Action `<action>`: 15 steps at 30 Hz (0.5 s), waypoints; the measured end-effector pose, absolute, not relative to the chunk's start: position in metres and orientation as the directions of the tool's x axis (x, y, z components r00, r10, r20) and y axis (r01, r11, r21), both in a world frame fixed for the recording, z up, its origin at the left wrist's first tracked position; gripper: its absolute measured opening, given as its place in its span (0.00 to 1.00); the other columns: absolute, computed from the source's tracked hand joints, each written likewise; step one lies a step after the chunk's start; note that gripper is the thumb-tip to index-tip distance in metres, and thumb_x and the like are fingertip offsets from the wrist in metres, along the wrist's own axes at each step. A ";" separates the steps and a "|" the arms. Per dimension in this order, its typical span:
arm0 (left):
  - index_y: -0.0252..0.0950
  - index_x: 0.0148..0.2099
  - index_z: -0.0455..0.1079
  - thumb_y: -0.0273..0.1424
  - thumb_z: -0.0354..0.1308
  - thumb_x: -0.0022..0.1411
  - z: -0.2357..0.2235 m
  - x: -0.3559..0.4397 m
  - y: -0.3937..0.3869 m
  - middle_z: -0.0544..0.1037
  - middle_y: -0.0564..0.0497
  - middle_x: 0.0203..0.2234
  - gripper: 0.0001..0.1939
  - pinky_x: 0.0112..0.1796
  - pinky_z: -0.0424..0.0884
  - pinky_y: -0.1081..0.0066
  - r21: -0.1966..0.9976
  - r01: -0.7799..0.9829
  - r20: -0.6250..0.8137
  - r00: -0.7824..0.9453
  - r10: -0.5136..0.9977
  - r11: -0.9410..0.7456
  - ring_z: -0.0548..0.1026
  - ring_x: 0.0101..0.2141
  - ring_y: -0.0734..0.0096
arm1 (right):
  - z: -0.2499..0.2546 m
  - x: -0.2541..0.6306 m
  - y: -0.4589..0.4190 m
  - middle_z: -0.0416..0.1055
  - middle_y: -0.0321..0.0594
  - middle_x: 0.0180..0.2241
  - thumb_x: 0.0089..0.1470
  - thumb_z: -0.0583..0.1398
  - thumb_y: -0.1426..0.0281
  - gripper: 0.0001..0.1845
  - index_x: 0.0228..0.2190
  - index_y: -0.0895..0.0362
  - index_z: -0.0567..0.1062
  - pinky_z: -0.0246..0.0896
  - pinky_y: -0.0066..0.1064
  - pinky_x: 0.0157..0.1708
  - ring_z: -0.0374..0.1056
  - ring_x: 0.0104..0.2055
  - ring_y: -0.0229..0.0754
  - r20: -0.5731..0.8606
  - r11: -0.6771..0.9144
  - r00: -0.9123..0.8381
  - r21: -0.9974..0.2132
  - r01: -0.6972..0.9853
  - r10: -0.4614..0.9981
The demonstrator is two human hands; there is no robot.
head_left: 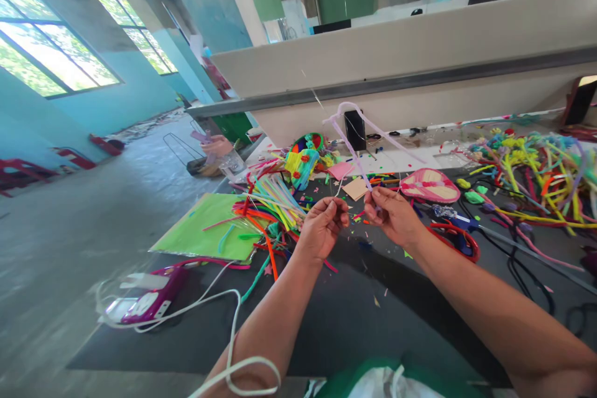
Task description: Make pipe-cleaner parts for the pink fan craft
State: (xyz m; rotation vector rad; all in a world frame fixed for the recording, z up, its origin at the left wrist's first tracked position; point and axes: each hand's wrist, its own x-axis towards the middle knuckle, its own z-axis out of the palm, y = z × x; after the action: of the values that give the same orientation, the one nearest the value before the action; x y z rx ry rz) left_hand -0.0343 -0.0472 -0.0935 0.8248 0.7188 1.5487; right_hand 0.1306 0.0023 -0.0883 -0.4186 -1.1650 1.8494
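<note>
My right hand [395,214] pinches the lower end of a pale lilac pipe cleaner [351,150]. It rises from my fingertips, bends over at the top and slopes down to the right. Just to the left, my left hand [323,227] is closed with thumb and fingertips together; whatever it may grip is too thin to make out. The hands are close but apart above the dark table. Behind them lies a tan card [355,189]. A pink oval piece with a red edge [430,186] is beyond my right wrist.
Coloured pipe cleaners [275,199] are bundled at left beside a green sheet [205,227]. A purple power strip [156,295] trails a white cable across my left forearm. Scissors with red handles [459,239] and a tangled pipe-cleaner pile [536,174] lie right. A black phone [355,130] leans against the partition.
</note>
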 end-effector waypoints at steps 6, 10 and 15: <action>0.34 0.35 0.70 0.31 0.62 0.55 -0.097 -0.031 -0.047 0.73 0.53 0.27 0.07 0.26 0.66 0.76 0.817 -0.564 0.114 -0.048 0.992 -0.121 0.70 0.23 0.78 | -0.091 0.129 0.003 0.60 0.31 0.16 0.53 0.59 0.61 0.11 0.27 0.56 0.69 0.43 0.24 0.18 0.49 0.16 0.30 0.168 -0.148 -0.515 -0.843 -0.517 0.841; 0.34 0.34 0.70 0.31 0.61 0.55 -0.098 -0.031 -0.047 0.72 0.53 0.27 0.05 0.26 0.65 0.76 0.817 -0.562 0.128 -0.043 0.991 -0.130 0.70 0.24 0.78 | -0.092 0.129 0.004 0.61 0.31 0.17 0.52 0.59 0.61 0.11 0.27 0.56 0.69 0.44 0.25 0.18 0.51 0.17 0.30 0.172 -0.144 -0.503 -0.836 -0.529 0.847; 0.34 0.32 0.69 0.31 0.63 0.53 -0.099 -0.032 -0.047 0.72 0.53 0.26 0.07 0.27 0.65 0.75 0.826 -0.551 0.119 -0.043 0.992 -0.123 0.70 0.24 0.78 | -0.091 0.129 0.003 0.60 0.31 0.16 0.52 0.59 0.62 0.10 0.27 0.56 0.68 0.44 0.25 0.18 0.50 0.17 0.30 0.169 -0.165 -0.508 -0.820 -0.548 0.844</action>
State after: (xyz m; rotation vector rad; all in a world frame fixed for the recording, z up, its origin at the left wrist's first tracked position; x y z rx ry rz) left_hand -0.0318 -0.0470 -0.0987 0.8469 0.7068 1.5262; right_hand 0.1287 0.0027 -0.0912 -0.4075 -1.0945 1.8280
